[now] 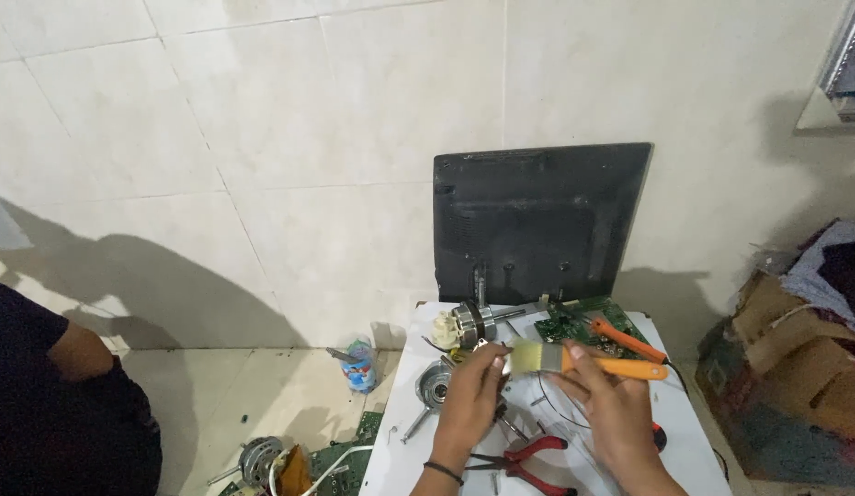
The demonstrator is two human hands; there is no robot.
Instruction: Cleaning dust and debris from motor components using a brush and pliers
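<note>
Your right hand (611, 404) is closed around the orange handle of a flat paintbrush (574, 360), held level above a white table (694, 441). Your left hand (473, 390) pinches the pale bristles at the brush's other end. Just beyond your hands lie a small motor (466, 324), a green circuit board (574, 323) and an orange-handled tool (627, 340). Red-handled pliers (528, 456) lie near your left wrist. A black monitor back (537, 220) leans upright against the tiled wall behind the table
</note>
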